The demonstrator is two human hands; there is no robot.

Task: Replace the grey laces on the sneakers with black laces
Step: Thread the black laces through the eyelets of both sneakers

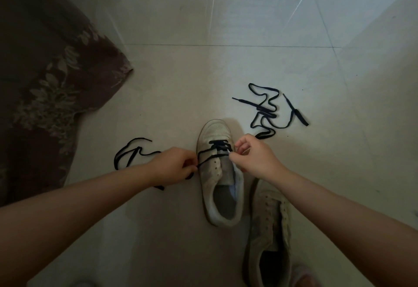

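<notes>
Head view. Lacing is in hand on the first sneaker (218,169), which stands toe away from the person on the tiled floor (248,60). The black lace (212,154) already crosses the lowest eyelet rows near the toe; the upper eyelets, closer to the wrists, are bare.

Left hand (174,165): fingers curled, pinching a run of the lace just off the sneaker's left side. Behind that grip the slack loops away on the floor, out to the left.

Right hand (251,156): fingers curled at the right eyelet row, pinching what seems to be the other lace end; the exact hold is hidden by the knuckles. Beyond this grip, further off and to the right, a second black lace (269,110) lies loose in a tangle.

Second sneaker (269,230): under the right forearm, nearer the body, eyelets showing no lace. No grey laces in view.

Judgement: mid-way through the first sneaker, early in the job as a whole. Next move calls for drawing both runs snug and even, then feeding a tip up through the next free eyelet on the opposite side. Watch the lace lies flat, not twisted.

A patterned brown cloth (52,71) lies far left of the left grip.
</notes>
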